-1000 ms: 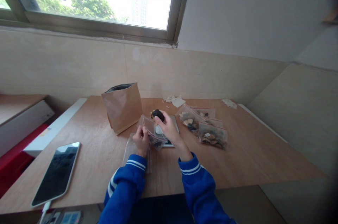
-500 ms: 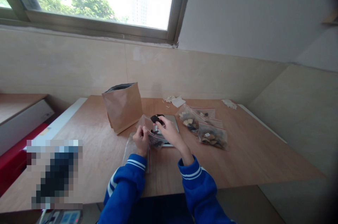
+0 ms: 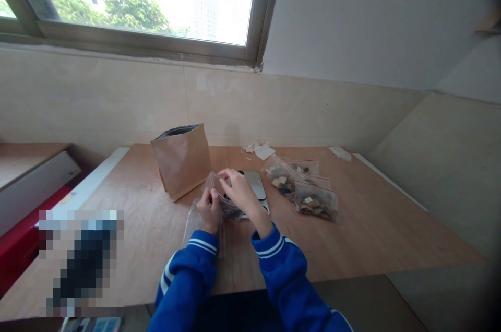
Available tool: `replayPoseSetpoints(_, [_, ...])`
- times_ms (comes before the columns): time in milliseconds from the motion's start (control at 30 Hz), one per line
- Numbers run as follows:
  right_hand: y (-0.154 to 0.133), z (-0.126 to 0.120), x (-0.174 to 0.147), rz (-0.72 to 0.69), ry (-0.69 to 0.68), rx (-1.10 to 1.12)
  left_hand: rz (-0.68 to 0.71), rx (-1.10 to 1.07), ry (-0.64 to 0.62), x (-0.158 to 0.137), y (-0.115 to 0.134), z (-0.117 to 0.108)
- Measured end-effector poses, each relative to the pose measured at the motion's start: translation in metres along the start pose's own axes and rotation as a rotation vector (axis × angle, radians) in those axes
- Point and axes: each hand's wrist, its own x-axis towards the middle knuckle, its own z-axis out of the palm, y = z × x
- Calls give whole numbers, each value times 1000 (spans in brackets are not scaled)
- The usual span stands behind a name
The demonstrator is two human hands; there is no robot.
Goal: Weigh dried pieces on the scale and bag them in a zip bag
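Observation:
My left hand [image 3: 210, 210] is closed on the rim of a clear zip bag [image 3: 232, 212] with dark pieces inside, keeping its mouth up. Over that mouth bends my right hand [image 3: 238, 189], fingers stretched out and a little apart, with no piece visible in them. Partly behind the right hand lies a flat kitchen scale [image 3: 256, 180]; a bit of something dark [image 3: 240, 172] shows at its far edge. Another clear bag [image 3: 192, 223], flat on the table, is under my left wrist.
A brown paper bag [image 3: 182, 162] stands open at the left. On the right lie several filled zip bags [image 3: 316, 201]. Crumpled scraps [image 3: 264, 151] and a white clump [image 3: 340, 153] lie along the back of the wooden table [image 3: 371, 233]. A blurred-out dark object [image 3: 84, 264] is at front left.
My right hand has moved left to the bag's mouth and the dark piece it held is out of sight. More of the scale shows. The left hand has stayed on the bag.

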Motion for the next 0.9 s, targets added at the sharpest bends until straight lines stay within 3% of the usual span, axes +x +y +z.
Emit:
replayPoseSetpoints(167, [47,7,6,60,253,-81,-64,-36,50,1,2,0])
replayPoseSetpoints(333, [92,24,2,44,130,-257,-109,-70,80,2,6,-1])
replayPoseSetpoints(433, [99,33,1,53,67,-357,-120,-60,67,3,5,-1])
replayPoseSetpoints(633, [102,34,4,118,66,-532,-187,-117,122,6,3,0])
replayPoseSetpoints(900, [109,30,1,142,123,-479,-245,-128,133,9,5,-1])
